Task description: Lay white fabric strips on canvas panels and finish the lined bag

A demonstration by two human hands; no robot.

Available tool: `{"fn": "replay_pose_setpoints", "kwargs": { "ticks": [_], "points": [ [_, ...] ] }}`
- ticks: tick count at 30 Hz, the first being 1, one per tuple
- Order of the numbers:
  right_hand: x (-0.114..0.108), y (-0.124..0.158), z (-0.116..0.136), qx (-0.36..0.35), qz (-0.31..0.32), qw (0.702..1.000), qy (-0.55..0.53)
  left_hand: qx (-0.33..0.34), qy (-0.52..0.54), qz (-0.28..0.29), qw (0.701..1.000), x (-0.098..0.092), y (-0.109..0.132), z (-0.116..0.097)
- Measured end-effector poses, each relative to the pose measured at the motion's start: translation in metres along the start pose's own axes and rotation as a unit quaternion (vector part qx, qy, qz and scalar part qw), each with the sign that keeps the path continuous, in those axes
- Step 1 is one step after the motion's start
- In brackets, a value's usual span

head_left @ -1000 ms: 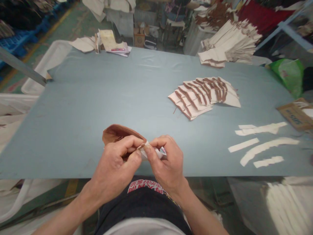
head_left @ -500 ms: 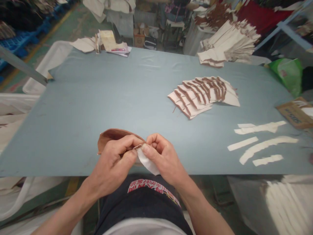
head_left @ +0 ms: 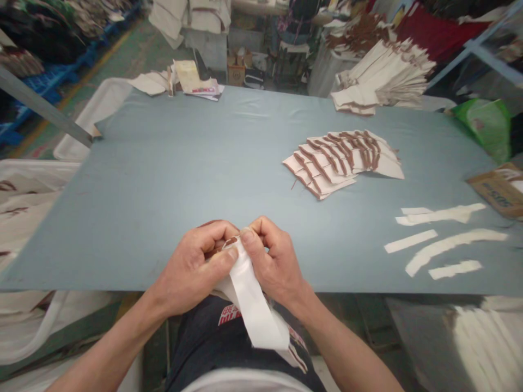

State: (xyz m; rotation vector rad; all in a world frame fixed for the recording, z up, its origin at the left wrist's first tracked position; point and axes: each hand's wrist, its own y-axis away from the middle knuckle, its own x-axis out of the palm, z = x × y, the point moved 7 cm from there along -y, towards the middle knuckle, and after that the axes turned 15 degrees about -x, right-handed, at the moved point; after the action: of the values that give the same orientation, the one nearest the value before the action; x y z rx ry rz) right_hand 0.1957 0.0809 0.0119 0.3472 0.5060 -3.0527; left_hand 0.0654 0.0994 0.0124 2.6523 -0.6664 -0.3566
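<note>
Just over the table's near edge, my left hand (head_left: 196, 264) is closed, thumb and fingers pinching a cream fabric piece with brown material (head_left: 232, 240) showing at its top. Close beside it, my right hand (head_left: 275, 258) pinches the same piece at the upper end of a white strip (head_left: 261, 318). The strip hangs down between my hands in front of my dark apron (head_left: 196, 343). Part of the fabric, with a brown edge, dangles under the strip's lower end. My fingers hide most of the piece's top.
A fanned stack of cream pieces with brown edging (head_left: 343, 160) lies right of centre on the blue-grey table (head_left: 163, 163). Loose white strips (head_left: 453, 239) lie at the right. A larger cream bundle (head_left: 384, 76) and papers (head_left: 196, 81) sit along the far edge.
The brown part that stuck out left of my hands has swung down behind them. The white strip now hangs much longer toward my apron. Both hands keep their pinch.
</note>
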Motion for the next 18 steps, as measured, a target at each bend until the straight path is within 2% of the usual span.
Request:
{"fn": "replay_pose_setpoints", "kwargs": {
  "ticks": [3,5,7,9,13,15,18],
  "points": [
    [-0.004,-0.002,0.002,-0.018,0.017,1.0,0.01,0.013,0.019,0.026,0.999,-0.004,0.003,-0.008],
    [-0.014,-0.004,0.005,-0.044,-0.006,0.999,0.018,0.016,0.014,0.031,0.999,-0.007,0.006,-0.014],
    [-0.026,-0.006,0.013,-0.094,-0.034,0.994,0.034,0.014,0.003,0.023,1.0,-0.011,0.008,-0.018],
    [-0.031,-0.009,0.026,-0.161,-0.027,0.985,0.052,0.021,-0.007,0.023,0.999,-0.012,0.01,-0.024],
    [-0.024,-0.016,0.054,-0.264,0.069,0.957,0.102,0.068,-0.049,0.05,0.995,-0.006,0.017,-0.039],
    [-0.019,-0.018,0.062,-0.276,0.128,0.945,0.121,0.08,-0.082,0.063,0.991,-0.003,0.023,-0.045],
    [-0.017,-0.017,0.067,-0.253,0.2,0.935,0.146,0.078,-0.132,0.07,0.986,-0.001,0.032,-0.049]
  ]
}}
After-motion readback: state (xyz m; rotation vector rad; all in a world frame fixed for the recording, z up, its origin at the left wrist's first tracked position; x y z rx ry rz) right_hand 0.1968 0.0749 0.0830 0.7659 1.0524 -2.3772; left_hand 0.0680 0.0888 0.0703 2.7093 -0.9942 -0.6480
